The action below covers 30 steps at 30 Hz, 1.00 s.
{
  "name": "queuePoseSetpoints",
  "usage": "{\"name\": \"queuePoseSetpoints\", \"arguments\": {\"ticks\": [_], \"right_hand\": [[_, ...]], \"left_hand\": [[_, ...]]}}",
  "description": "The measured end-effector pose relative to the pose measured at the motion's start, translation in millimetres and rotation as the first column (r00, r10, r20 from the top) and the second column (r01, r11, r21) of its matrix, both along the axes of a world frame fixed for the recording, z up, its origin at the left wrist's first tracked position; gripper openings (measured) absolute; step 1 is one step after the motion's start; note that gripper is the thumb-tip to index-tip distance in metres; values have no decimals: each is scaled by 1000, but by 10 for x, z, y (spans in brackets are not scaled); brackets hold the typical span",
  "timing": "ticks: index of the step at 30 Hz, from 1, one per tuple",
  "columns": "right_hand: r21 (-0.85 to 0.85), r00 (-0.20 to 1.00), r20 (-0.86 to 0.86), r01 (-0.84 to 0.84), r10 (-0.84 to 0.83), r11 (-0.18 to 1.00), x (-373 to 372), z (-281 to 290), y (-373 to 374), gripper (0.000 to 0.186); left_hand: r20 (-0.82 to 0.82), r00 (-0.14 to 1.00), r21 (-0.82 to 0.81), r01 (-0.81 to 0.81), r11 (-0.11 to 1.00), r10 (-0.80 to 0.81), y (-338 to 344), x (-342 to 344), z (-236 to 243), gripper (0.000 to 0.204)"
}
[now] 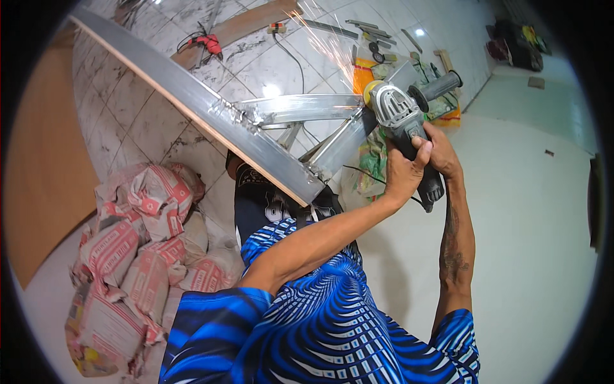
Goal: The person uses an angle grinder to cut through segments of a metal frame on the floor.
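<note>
My left hand (404,171) and my right hand (444,152) are both closed round the dark body of an angle grinder (395,105). A round side handle (441,89) sticks out from its head, and neither hand is on it. The yellowish disc (369,95) meets the corner of a welded metal frame (332,144), and sparks (326,45) spray away toward the far side. One long grey beam (211,118) of the frame slants from the far left down to my lap; a shorter bar (304,107) joins it, with rough weld marks at the joints.
Red-and-white sacks (137,249) are heaped at the left beside a brown wooden panel (48,160). On the tiled floor lie a red power tool (209,43), a socket block (276,28) with a cord, metal offcuts (369,29) and plastic bags (371,160). A pale wall (511,192) stands at the right.
</note>
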State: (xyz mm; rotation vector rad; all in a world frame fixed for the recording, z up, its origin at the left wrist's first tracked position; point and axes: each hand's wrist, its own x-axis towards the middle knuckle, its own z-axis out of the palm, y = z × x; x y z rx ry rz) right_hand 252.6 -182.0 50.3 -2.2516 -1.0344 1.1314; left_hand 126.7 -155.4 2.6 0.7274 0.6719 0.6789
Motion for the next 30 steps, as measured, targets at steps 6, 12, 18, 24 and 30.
{"name": "queuePoseSetpoints", "arguments": {"ticks": [6,12,18,24,30], "right_hand": [[-13,994,52,-100,100,995,141,-62,-18,46],[-16,983,84,-161,162,987,256,-95,-5,49],[80,981,99,-174,166,981,220,-81,17,47],[67,971,163,-191,178,979,226,-72,-7,49],[95,980,138,-155,141,983,170,-113,-25,51]], "left_hand": [[40,993,29,-116,993,115,-127,126,-114,59],[56,985,40,-164,986,162,-154,209,-148,58],[69,985,-1,-161,987,161,-188,252,-198,62],[80,984,4,-158,987,157,-197,246,-210,64],[50,989,43,-140,989,138,-144,189,-163,60]]}}
